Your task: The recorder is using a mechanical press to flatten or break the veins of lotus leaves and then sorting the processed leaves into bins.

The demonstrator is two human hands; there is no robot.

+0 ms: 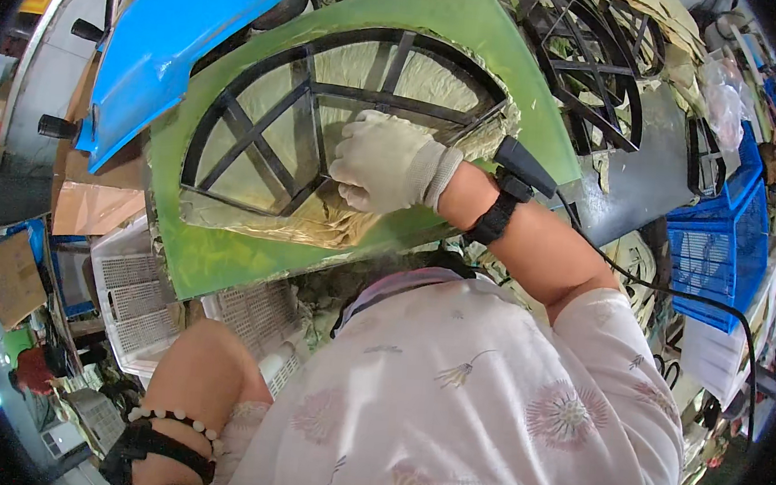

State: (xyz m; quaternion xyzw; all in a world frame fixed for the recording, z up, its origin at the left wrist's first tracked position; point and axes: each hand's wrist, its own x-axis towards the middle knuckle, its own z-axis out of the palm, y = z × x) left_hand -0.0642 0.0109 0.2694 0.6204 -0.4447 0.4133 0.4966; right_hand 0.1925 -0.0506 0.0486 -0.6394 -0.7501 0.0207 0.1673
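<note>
The right hand (383, 162), in a pale knit glove, lies at 12 o'clock over a black arched lattice frame (252, 136). Its fingers curl inward, but their tips are hidden, so whether they grip anything cannot be told. The frame sits between 11 and 12 o'clock on a crinkled, yellowish sheet (302, 229), its curved edge toward 12; both rest on a translucent green board (222, 264). Just beside the right wrist, on its 2 o'clock side, is a black tool handle (523, 167), with a black cable (702, 300) running toward 4 o'clock.

The left forearm (169, 453) points toward 7 o'clock, wearing a beaded bracelet and black strap; its hand is out of view, so its state cannot be told. A glossy blue panel (170, 57) stands at 10 o'clock, a white plastic crate (133, 300) between 8 and 9, more black lattice frames (593, 67) between 1 and 2, and a blue plastic basket (715, 255) at 3.
</note>
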